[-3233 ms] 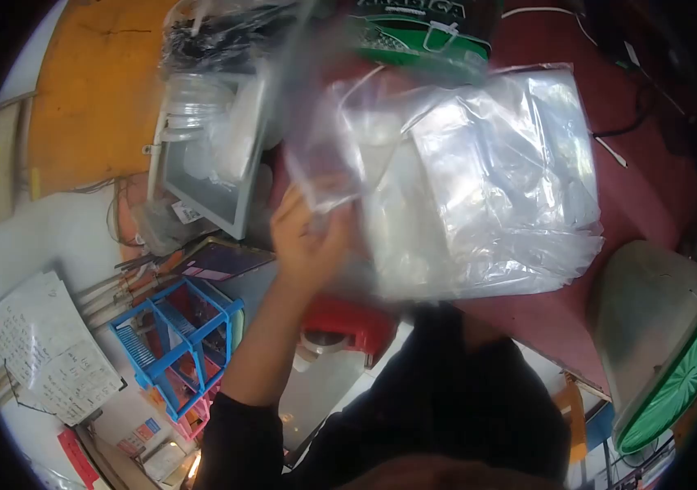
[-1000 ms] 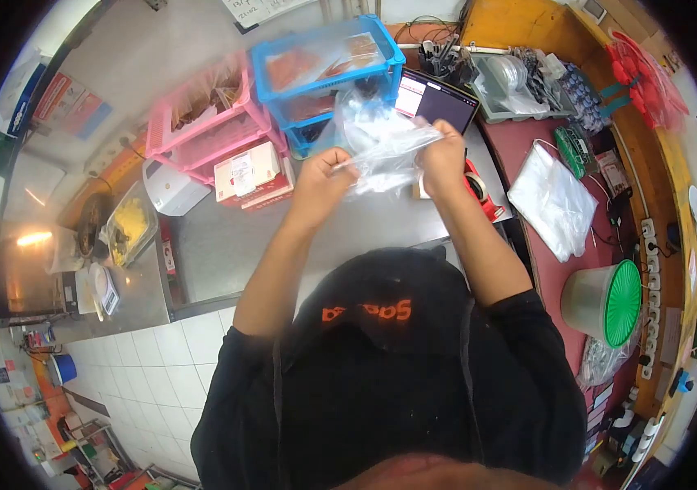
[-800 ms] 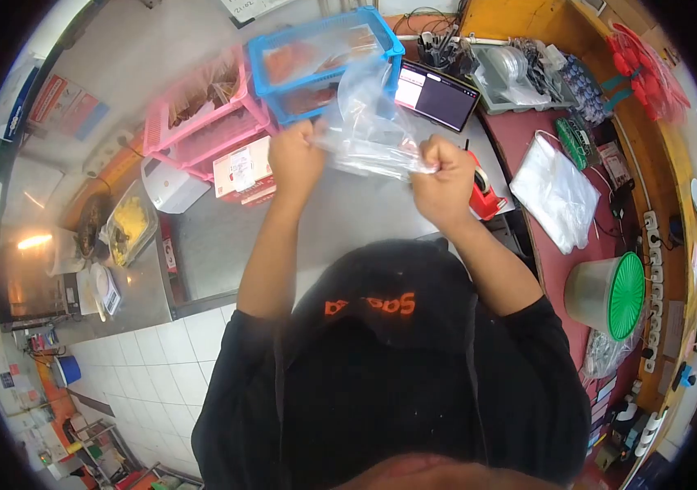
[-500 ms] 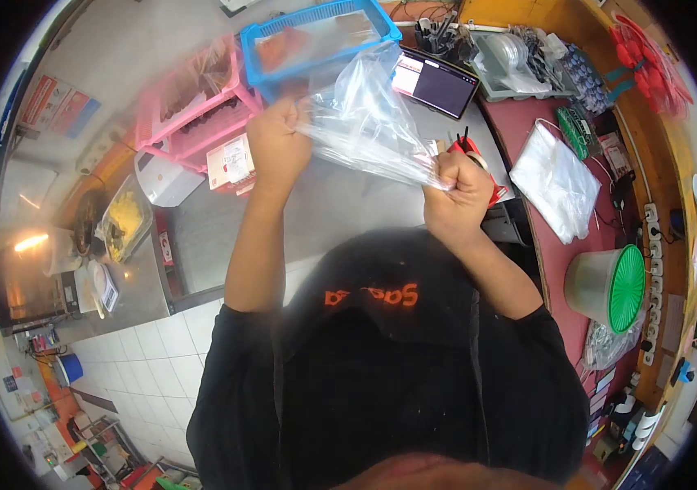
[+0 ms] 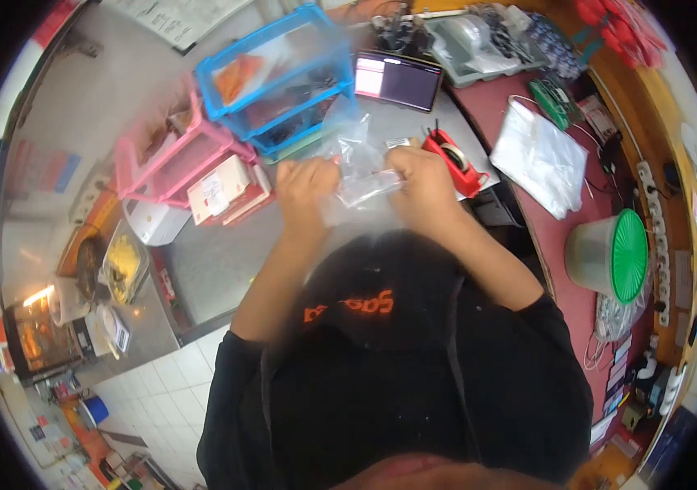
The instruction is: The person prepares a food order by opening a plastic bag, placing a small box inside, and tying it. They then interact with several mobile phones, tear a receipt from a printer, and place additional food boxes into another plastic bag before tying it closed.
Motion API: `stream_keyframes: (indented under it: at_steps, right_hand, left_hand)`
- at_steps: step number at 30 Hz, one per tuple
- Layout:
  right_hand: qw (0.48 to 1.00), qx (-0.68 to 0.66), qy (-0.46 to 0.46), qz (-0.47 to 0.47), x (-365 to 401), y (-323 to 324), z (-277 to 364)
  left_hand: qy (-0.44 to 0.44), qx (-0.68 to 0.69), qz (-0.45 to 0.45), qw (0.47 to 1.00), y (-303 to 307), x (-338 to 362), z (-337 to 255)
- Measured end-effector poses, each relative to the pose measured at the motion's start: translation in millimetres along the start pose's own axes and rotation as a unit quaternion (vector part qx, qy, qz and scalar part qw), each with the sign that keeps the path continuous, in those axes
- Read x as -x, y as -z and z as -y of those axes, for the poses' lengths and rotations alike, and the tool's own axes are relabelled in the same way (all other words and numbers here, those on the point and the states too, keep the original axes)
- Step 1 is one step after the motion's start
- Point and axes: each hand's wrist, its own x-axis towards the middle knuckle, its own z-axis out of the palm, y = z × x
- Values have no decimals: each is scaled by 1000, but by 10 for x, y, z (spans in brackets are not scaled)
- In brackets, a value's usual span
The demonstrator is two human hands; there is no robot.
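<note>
A clear plastic bag (image 5: 358, 167) is bunched between my two hands, in front of my chest. My left hand (image 5: 307, 181) is closed on its left side, and my right hand (image 5: 423, 181) grips its right side. Beyond the bag stands a blue basket rack (image 5: 283, 90). Just past my right hand is a red tape dispenser (image 5: 456, 163). White and red boxes (image 5: 226, 189) lie to the left of my left hand.
A pink basket rack (image 5: 177, 159) stands on the metal counter at left. A tablet (image 5: 399, 80) sits at the back. On the red surface at right are a stack of plastic bags (image 5: 538, 155) and a green-lidded tub (image 5: 597, 255).
My hands have come closer together and nearer to my body, and the bag, stretched wide before, is now bunched between them. The camera view has shifted.
</note>
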Motion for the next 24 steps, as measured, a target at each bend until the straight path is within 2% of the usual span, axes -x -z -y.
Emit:
stream_keyframes:
  at_steps: [1,3,4,7,13,16,18,19,21,24]
  right_hand:
    - [1000,6,-9,-26,-10,-5,-19]
    - [995,44,-12,-86,-34,-58,-145]
    - [995,48,-15,-91,8,-114,-195]
    - [975,146,84,-144,91,-190,-167]
    - [960,119,130,-216,197,-106,-82]
    - [978,91,93,-163,273,-88,-25]
    - [985,54,101,-130,275,-61,74]
    - [989,27,101,-101,257,-42,101]
    - [990,16,99,-100,214,3,71]
    - [990,9,104,-98,162,105,-37]
  left_hand:
    - [-6,10,-2,1000,-64,37,46]
    - [7,-107,-22,994,-92,80,231]
    - [2,-103,-23,994,-69,34,273]
    - [32,-175,-21,984,43,-86,367]
    - [24,-195,-9,980,143,-109,451]
    - [54,-188,-15,981,130,-132,488]
    - [97,-180,-18,979,134,-137,537]
    - [98,-186,-19,978,150,-159,538]
    - [73,-228,-62,969,174,-222,496]
    - [76,-214,-15,974,218,-248,405]
